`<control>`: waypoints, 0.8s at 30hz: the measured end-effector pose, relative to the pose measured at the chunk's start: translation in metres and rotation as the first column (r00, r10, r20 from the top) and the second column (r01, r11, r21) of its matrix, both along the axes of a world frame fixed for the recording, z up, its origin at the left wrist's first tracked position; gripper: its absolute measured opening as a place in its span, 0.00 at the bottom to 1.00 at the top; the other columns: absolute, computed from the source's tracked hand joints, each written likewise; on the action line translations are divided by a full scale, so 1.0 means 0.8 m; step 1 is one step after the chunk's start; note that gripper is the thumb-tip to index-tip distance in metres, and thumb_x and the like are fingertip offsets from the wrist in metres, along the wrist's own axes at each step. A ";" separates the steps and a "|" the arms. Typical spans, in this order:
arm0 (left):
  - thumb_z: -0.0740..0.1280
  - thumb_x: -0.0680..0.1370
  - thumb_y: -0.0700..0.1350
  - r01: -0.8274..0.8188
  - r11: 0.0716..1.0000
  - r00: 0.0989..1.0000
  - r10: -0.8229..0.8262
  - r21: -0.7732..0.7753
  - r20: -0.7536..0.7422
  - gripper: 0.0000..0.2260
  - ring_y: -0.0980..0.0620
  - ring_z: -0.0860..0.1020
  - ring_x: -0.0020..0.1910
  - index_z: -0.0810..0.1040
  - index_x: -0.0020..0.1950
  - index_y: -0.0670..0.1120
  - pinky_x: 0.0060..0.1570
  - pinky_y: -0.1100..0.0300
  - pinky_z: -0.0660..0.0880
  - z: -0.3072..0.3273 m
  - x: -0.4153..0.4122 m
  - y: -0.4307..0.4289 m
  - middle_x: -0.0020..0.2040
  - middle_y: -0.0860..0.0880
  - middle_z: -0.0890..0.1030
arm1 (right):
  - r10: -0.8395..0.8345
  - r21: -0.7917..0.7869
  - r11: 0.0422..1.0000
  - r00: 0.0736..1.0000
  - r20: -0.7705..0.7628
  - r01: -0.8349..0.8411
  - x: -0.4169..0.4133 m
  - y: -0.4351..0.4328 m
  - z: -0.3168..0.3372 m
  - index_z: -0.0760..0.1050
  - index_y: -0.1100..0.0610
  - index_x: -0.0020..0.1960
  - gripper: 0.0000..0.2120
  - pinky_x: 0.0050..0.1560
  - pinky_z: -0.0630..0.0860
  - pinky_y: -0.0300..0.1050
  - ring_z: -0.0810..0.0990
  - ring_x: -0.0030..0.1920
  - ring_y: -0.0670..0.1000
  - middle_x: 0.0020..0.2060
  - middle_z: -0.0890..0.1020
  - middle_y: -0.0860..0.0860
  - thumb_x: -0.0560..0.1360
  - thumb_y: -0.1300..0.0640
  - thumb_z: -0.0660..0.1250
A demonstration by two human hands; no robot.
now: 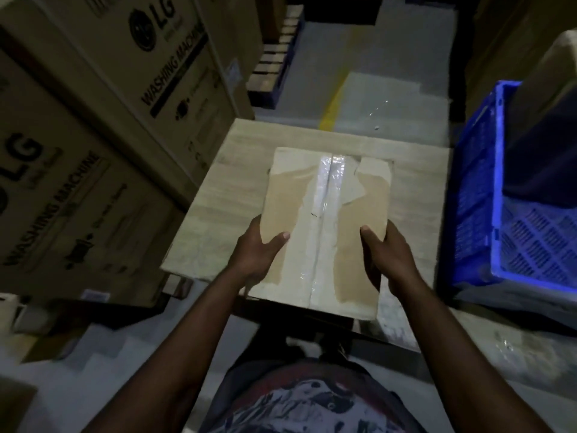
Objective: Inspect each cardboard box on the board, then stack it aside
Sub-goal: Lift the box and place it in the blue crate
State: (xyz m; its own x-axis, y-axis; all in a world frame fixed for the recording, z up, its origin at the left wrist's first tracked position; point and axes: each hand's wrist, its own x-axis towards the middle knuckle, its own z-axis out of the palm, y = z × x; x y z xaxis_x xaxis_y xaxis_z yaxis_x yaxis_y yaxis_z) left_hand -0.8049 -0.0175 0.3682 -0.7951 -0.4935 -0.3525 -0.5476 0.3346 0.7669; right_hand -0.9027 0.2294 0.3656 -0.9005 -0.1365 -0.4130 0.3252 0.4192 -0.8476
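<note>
Box in hand: one flat cardboard box is held by both hands over the board. Its near end reaches past the board's near edge toward the person.
Contact with board: I cannot tell whether the far end rests on the board or the whole box is lifted clear.
Left hand: grips the near left edge of the box, thumb on the top face, the other fingers wrapped under and out of sight.
Right hand: grips the near right edge the same way, thumb on top, fingers curled round the side.
Box surface: a strip of clear tape runs along the centre seam from far to near. The pale outer layer is torn away in patches, most plainly at the far right.
Step in hand: this looks like the inspection of this box, with the top face turned up to the camera.
Done so far: no stack of inspected boxes shows anywhere, so the count already finished cannot be told.
Left to do: this box is not yet set aside. No other small box lies on the bare part of the board.
Possible places aside: a blue crate stands just right of the board, and large washing machine cartons stand to the left. Which one serves as the stacking spot is not shown.
</note>
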 end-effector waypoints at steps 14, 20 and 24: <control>0.76 0.72 0.54 0.036 0.963 0.986 -0.077 -0.266 -0.147 0.34 0.41 0.77 0.60 0.66 0.72 0.45 0.54 0.51 0.77 0.102 0.099 0.060 0.64 0.43 0.78 | 0.072 -0.174 0.979 0.979 -0.192 -0.106 0.108 0.088 0.084 0.72 0.36 0.68 0.18 0.59 0.80 0.61 0.81 0.60 0.49 0.55 0.83 0.40 0.80 0.49 0.66; 0.77 0.71 0.53 0.053 0.970 0.953 -0.121 -0.238 -0.279 0.32 0.41 0.78 0.59 0.68 0.70 0.45 0.51 0.52 0.75 0.135 0.134 0.113 0.63 0.43 0.79 | -0.042 -0.181 0.983 0.958 -0.283 -0.011 0.165 0.144 0.123 0.76 0.44 0.63 0.13 0.43 0.80 0.47 0.84 0.56 0.54 0.53 0.85 0.45 0.81 0.57 0.65; 0.77 0.71 0.55 0.072 0.973 0.926 -0.147 -0.219 -0.349 0.32 0.41 0.79 0.57 0.67 0.68 0.45 0.50 0.52 0.77 0.153 0.147 0.162 0.61 0.43 0.79 | -0.102 -0.175 0.984 0.933 -0.347 0.042 0.181 0.192 0.158 0.76 0.45 0.64 0.13 0.58 0.81 0.58 0.84 0.54 0.48 0.53 0.84 0.45 0.82 0.58 0.65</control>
State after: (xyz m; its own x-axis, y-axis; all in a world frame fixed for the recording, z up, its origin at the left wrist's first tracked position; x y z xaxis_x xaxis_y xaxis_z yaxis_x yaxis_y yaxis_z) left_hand -0.6873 0.1124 0.4905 -0.9024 -0.4262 0.0642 -0.1980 0.5421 0.8166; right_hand -0.7575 0.3828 0.4923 -0.9935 -0.1043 -0.0446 0.0168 0.2532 -0.9673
